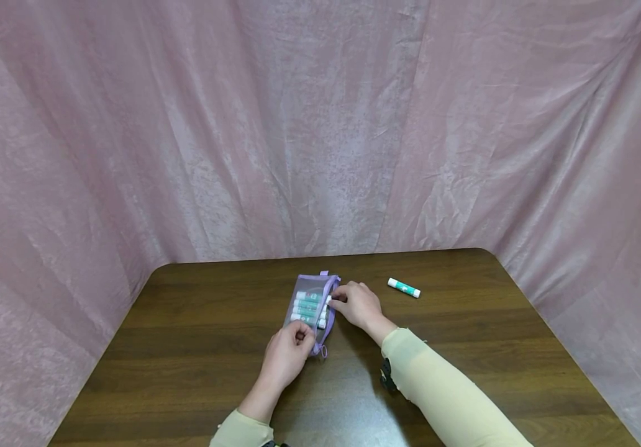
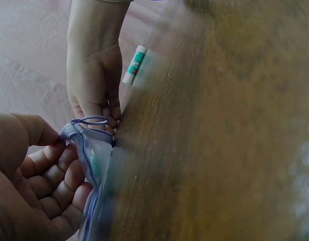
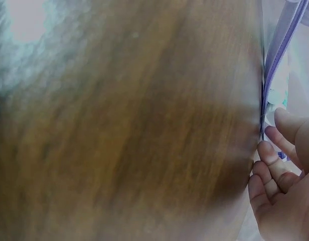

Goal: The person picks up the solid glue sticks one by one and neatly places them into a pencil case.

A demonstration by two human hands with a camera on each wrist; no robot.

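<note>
A purple-edged mesh zip pouch (image 1: 311, 284) lies on the table with several green-and-white glue sticks (image 1: 307, 305) inside, side by side. Its zipped side faces right and gapes. My left hand (image 1: 289, 354) pinches the pouch's near corner by the zip (image 2: 69, 131) between thumb and forefinger, the other fingers curled. At the pouch's opening, my right hand (image 1: 361, 304) has thumb and forefinger around the white end of one glue stick (image 1: 329, 300); the fingertip contact is partly hidden. A purple pull loop (image 1: 323, 352) hangs at the near corner.
One loose glue stick (image 1: 404, 288) lies on the table to the right of the pouch, beyond my right hand. The brown wooden table (image 1: 197, 335) has rounded far corners. A pink curtain (image 1: 320, 124) hangs behind it and along both sides.
</note>
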